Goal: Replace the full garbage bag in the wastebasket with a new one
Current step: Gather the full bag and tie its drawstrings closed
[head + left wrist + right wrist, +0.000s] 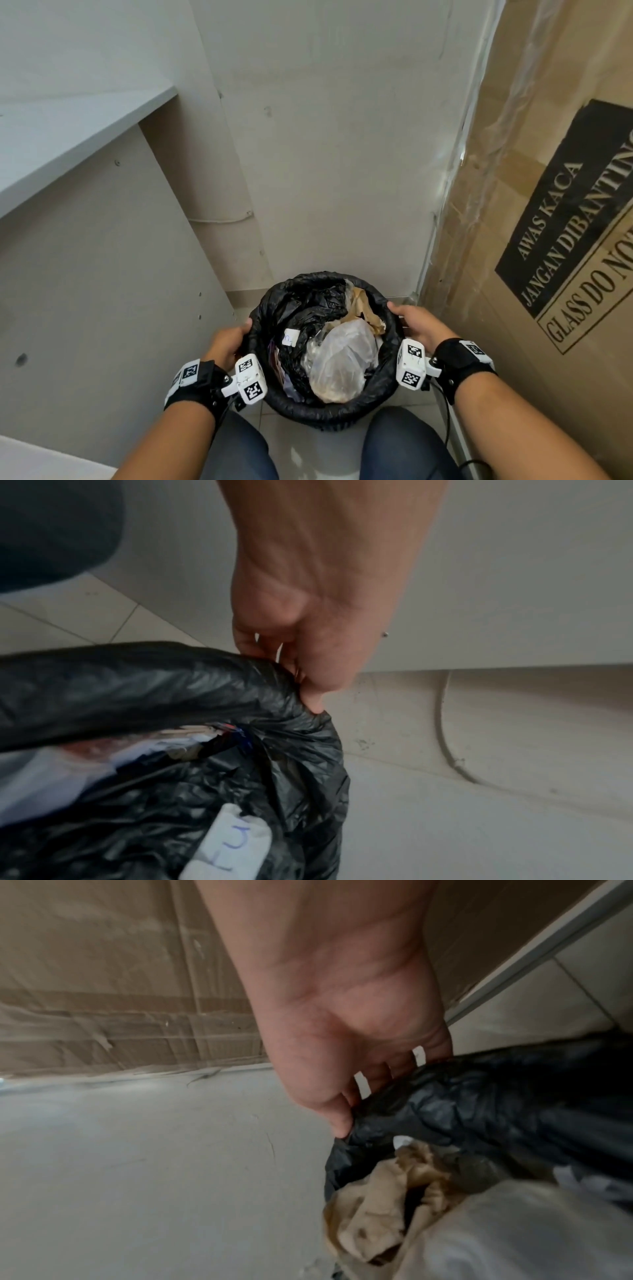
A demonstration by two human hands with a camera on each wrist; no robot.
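A round black wastebasket [329, 423] stands on the floor between my knees, lined with a black garbage bag [301, 284] folded over its rim. Inside lie a clear plastic bag [342, 363], brown paper [364, 305] and a white note [290, 337]. My left hand [227, 342] grips the bag's rolled edge [178, 680] at the left rim, thumb [316, 699] pressed on top. On the right rim, my right hand [416, 322] holds the bag edge [479, 1096] with fingers curled round it and the thumb [337, 1121] on the plastic.
A large cardboard box [548, 171] wrapped in plastic film stands close on the right. A grey cabinet side [102, 274] with a shelf [68, 126] stands on the left. The wall [342, 137] is right behind the basket. A thin cable [445, 737] runs along the floor.
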